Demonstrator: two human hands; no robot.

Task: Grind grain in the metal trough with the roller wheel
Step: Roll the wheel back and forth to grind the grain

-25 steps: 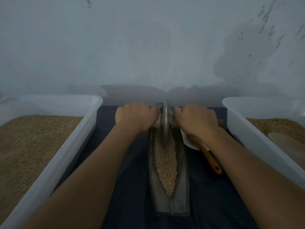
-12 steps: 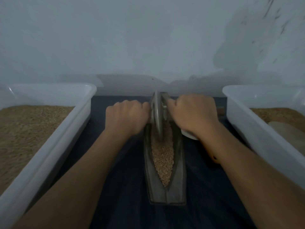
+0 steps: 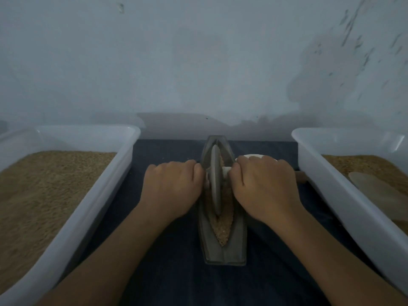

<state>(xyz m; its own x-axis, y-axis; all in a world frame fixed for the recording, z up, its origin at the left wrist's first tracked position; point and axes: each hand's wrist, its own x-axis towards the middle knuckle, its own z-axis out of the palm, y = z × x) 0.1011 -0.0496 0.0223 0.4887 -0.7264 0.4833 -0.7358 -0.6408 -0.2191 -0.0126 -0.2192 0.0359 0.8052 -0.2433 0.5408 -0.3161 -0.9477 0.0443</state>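
There is one view only, from the camera on my head, wide-angle, looking forward and down over my forearms. It sits close: my left hand (image 3: 172, 191) and right hand (image 3: 265, 188) fill the middle of the frame around the metal trough (image 3: 239, 241). A pale wall (image 3: 198, 62) takes the whole upper half. White tubs (image 3: 92, 208) are cut off by the left and right edges.
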